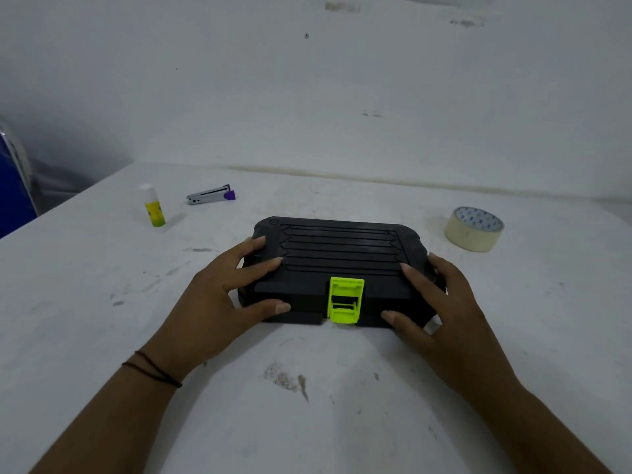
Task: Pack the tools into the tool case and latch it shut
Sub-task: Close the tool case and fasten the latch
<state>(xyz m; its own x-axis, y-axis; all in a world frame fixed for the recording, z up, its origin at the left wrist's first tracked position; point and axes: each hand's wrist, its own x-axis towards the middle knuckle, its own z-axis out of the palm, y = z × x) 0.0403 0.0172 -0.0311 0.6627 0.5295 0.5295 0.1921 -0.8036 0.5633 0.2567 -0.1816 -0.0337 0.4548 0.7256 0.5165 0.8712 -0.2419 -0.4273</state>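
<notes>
A black ribbed tool case (pixel 338 254) lies with its lid down in the middle of the white table (pixel 102 302). A lime-green latch (pixel 344 300) sits at the centre of its front edge and hangs over the front wall. My left hand (pixel 222 295) grips the case's left end, fingers on the lid and thumb on the front wall. At the right end my right hand (pixel 441 309) holds it the same way. No tools are visible outside the case; its inside is hidden.
A glue stick (pixel 153 205) stands upright at the back left, with a silver and purple stapler (pixel 210 194) lying beside it. A roll of tape (pixel 473 228) lies at the back right. The white wall rises just behind the table.
</notes>
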